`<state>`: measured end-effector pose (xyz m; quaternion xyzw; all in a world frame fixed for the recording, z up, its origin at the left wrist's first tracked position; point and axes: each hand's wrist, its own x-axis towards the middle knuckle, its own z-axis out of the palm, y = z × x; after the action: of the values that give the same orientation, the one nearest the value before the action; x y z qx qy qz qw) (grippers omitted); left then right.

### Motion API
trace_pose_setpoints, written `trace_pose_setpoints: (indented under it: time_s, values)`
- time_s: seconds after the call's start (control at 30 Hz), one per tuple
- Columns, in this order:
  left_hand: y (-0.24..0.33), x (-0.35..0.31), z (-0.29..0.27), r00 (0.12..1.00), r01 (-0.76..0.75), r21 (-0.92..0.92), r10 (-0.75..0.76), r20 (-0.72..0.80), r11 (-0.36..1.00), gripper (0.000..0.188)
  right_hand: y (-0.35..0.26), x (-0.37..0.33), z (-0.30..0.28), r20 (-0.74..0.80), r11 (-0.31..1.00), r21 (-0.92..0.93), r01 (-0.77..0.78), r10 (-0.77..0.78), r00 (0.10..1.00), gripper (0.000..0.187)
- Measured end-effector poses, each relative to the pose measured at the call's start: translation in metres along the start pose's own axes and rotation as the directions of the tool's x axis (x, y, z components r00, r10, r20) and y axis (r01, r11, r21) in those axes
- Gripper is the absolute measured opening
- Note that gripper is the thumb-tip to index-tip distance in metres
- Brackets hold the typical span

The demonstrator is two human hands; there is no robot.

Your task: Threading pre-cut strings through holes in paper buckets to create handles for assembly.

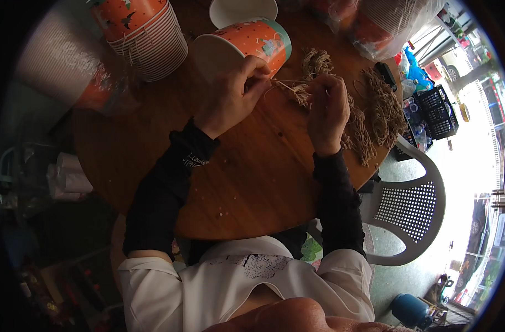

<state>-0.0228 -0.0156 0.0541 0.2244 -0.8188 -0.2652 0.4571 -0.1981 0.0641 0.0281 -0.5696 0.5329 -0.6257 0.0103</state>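
Over the far part of a round wooden table [247, 182], a thin tan twine [284, 84] runs between my two hands. My left hand [233, 99] is closed in a pinch on it, just in front of an orange paper bucket [263, 41] lying on its side with its white mouth towards the left. My right hand [328, 108] is also pinched, with the twine leading to its fingers; its fingertips are partly hidden. Tan twine bundles [379, 110] lie beside and beyond the right hand, some strands loose.
A tall stack of orange paper buckets [153, 47] stands at the far left, beside a plastic-wrapped stack [70, 66]. Another white bucket [244, 12] and bagged buckets [382, 25] are at the back. To the right are a grey plastic chair [407, 207] and a black crate [435, 113].
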Motion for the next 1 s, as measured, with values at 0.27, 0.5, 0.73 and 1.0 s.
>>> trace_pose_setpoints:
  time_s: [0.27,0.5,0.73,1.0]
  values:
    - [0.007,0.003,-0.008,0.997,-0.066,-0.128,0.061,-0.042,0.990,0.012,-0.012,0.002,0.002,0.077,0.978,-0.082,0.190,-0.183,0.980,0.013]
    - [0.022,0.003,-0.009,0.990,-0.124,-0.005,0.124,-0.072,0.992,0.015,-0.010,0.001,0.004,0.114,0.995,0.005,0.096,-0.095,0.989,0.013]
    - [0.034,0.000,-0.028,0.979,-0.186,0.357,0.204,-0.014,0.916,0.014,-0.025,-0.001,0.007,0.066,0.979,0.045,0.199,-0.201,0.977,0.016]
    - [0.031,0.005,-0.053,0.993,0.101,0.233,-0.111,0.029,0.967,0.006,-0.040,0.025,0.029,0.156,0.942,0.015,0.336,-0.334,0.930,0.016]
